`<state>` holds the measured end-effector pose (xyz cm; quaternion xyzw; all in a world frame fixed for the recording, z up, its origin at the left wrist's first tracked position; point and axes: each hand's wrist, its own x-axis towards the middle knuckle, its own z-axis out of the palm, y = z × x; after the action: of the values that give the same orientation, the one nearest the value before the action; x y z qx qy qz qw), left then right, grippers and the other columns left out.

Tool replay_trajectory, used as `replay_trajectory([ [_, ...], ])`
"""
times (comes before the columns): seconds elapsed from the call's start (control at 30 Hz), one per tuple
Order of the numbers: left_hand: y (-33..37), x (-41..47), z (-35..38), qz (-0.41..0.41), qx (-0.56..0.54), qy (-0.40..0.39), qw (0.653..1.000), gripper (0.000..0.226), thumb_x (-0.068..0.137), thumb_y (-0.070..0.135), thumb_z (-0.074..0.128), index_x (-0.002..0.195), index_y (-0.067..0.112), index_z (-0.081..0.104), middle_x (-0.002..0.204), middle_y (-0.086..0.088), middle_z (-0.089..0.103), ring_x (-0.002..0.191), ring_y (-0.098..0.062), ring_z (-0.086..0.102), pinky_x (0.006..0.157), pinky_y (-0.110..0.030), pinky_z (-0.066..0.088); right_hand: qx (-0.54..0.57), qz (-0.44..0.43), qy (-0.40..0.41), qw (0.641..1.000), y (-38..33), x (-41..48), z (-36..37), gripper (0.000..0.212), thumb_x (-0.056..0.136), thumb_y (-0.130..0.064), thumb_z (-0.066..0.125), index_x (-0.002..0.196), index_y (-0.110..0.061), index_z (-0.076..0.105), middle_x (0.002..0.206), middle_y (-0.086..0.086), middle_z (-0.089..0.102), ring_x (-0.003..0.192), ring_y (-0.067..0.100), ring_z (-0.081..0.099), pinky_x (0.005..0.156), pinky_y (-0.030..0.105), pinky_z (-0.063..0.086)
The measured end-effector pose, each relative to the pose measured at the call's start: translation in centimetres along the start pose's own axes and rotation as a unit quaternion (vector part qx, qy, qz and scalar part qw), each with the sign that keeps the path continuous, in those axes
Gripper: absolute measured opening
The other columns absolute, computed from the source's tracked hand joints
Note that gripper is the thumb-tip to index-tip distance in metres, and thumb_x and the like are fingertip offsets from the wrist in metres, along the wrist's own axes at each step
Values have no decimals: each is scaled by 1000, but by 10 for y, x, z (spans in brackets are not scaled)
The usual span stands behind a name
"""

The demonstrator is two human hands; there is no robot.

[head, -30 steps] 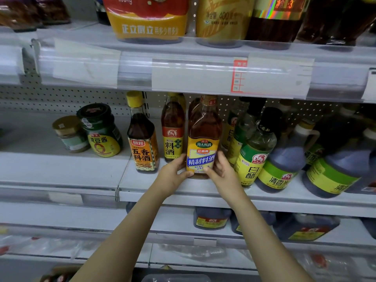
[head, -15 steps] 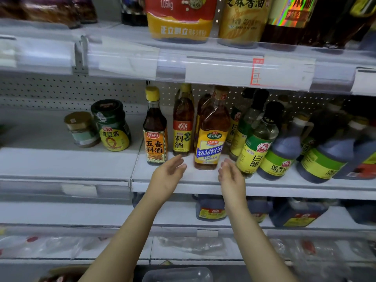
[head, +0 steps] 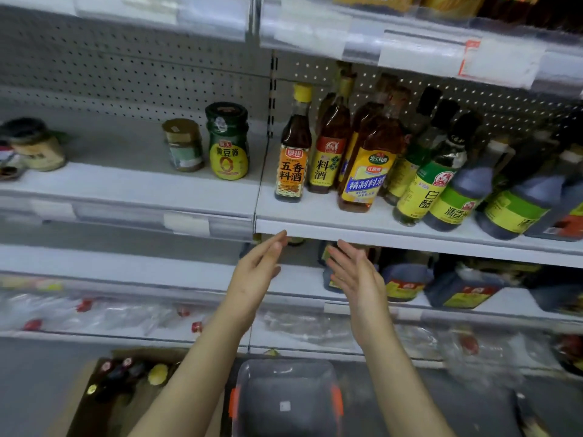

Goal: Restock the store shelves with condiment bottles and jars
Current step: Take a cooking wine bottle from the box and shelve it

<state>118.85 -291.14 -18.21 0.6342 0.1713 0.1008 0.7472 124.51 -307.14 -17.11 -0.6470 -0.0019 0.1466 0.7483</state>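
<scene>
Head view: the yellow-and-blue-labelled cooking wine bottle (head: 367, 171) stands upright near the front of the white shelf (head: 315, 227), untouched. Just left of it stand a second cooking wine bottle (head: 329, 152) and a five-spice cooking wine bottle (head: 291, 165); just right of it is a white vinegar bottle (head: 422, 184). Further left is a soybean paste jar (head: 227, 143). Below that bottle, under the shelf edge, the left hand (head: 258, 272) and right hand (head: 356, 275) hang apart, fingers straight, both released and holding nothing. Far below it sit a clear plastic bin (head: 284, 398) and a cardboard box (head: 94, 405) with bottles.
</scene>
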Motion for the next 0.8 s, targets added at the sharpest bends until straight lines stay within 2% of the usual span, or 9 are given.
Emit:
replay_trajectory([
  [0.07, -4, -19, -7, -8, -11, 21, 1000, 30, 100, 32, 45, 125, 30, 60, 129, 9, 62, 122, -8, 55, 103, -31, 45, -14, 0, -19, 1000, 7, -14, -2, 40, 105, -30, 26, 128, -14, 54, 129, 8, 61, 117, 20, 59, 94, 27, 46],
  [0.17, -8, -47, -12, -37, -56, 47, 997, 35, 102, 30, 42, 133, 20, 56, 129, 9, 62, 120, -8, 57, 104, -32, 44, -39, -1, -44, 998, 17, -35, -9, 36, 104, -34, 27, 122, -21, 56, 122, 2, 64, 118, 19, 59, 99, 32, 45],
  [0.33, -17, -114, 3, -33, -64, 107, 992, 27, 103, 32, 39, 119, 31, 60, 122, 16, 63, 121, -8, 55, 98, -28, 44, -41, 21, -95, 994, 18, -74, -35, 41, 104, -37, 27, 128, -19, 55, 129, 3, 61, 121, 18, 56, 105, 37, 42],
  [0.4, -21, -141, 11, -27, -61, 118, 991, 30, 103, 33, 38, 126, 29, 57, 130, 14, 59, 122, -8, 53, 92, -23, 45, -31, 29, -105, 994, 21, -91, -47, 41, 104, -36, 27, 129, -18, 54, 131, 3, 60, 119, 17, 56, 106, 37, 41],
  [0.57, -39, -206, 10, -25, -30, 160, 986, 42, 103, 38, 36, 142, 24, 45, 141, 9, 52, 128, -8, 49, 108, -33, 38, -15, 61, -134, 989, 40, -131, -58, 40, 104, -37, 28, 128, -20, 55, 131, 2, 60, 122, 18, 55, 109, 37, 39],
  [0.73, -49, -262, -13, -17, -54, 229, 972, 45, 101, 38, 39, 143, 22, 44, 141, 9, 52, 128, -9, 49, 102, -28, 41, -38, 74, -211, 974, 58, -173, -35, 36, 104, -37, 29, 127, -24, 55, 135, 1, 58, 123, 15, 54, 108, 35, 39],
  [0.8, -52, -280, -27, -18, -57, 250, 966, 45, 100, 40, 41, 142, 23, 45, 140, 11, 52, 129, -9, 48, 102, -29, 40, -45, 74, -229, 970, 62, -185, -24, 40, 104, -37, 30, 131, -21, 54, 135, 0, 58, 123, 15, 54, 107, 34, 40],
])
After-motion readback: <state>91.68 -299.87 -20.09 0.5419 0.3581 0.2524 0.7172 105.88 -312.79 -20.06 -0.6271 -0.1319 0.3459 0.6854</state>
